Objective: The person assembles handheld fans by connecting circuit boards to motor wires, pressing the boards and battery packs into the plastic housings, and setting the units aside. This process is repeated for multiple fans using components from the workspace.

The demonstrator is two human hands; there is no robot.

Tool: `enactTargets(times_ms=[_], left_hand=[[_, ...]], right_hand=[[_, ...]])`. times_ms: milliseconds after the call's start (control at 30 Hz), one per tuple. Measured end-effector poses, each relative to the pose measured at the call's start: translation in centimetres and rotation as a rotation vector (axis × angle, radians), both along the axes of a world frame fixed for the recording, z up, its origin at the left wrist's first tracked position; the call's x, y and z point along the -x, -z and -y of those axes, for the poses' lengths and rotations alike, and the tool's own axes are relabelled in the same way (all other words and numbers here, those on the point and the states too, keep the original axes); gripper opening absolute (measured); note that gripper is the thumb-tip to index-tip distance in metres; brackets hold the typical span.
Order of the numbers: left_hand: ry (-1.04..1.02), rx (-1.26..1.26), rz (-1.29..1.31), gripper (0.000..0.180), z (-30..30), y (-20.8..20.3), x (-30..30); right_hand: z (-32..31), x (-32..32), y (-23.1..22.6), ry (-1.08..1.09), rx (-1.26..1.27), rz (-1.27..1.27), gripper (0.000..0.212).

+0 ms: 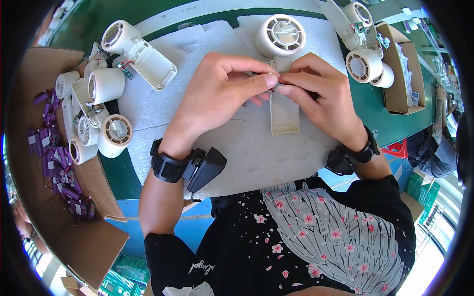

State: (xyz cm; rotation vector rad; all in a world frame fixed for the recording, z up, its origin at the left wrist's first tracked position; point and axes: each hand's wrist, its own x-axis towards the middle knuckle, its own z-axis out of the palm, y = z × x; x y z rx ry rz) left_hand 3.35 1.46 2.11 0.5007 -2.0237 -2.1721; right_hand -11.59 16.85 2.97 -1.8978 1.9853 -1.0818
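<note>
A cream plastic handheld fan lies in front of me, its round head (280, 36) at the far side and its open handle shell (285, 116) pointing toward me. Over the joint between head and handle, my left hand (222, 93) is closed, thumb and index finger pinched together. My right hand (321, 91) is pinched too, its fingertips almost touching the left ones. Thin red wires show between the fingertips; their ends are hidden by the fingers. Both hands wear black wrist straps carrying black devices.
A white foam sheet (222, 163) covers the green bench (390, 116). More fan housings (111, 86) are piled at the left and others (364, 65) at the far right. A cardboard box (98, 241) at left holds purple-wrapped battery packs (59, 163); another box (402, 79) holds white packets.
</note>
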Motion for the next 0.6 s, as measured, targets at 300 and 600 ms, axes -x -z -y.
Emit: enactTargets(times_ms=[300,600], left_hand=[[0.012,0.022,-0.028,0.02,0.11,0.23,-0.09],[0.051,-0.005,-0.035,0.025,0.56,0.0,-0.38]], right_hand=[[0.03,0.23,-0.08,0.051,-0.117,0.261,0.011],[0.24,0.42,0.42,0.043,-0.105,0.33,0.011]])
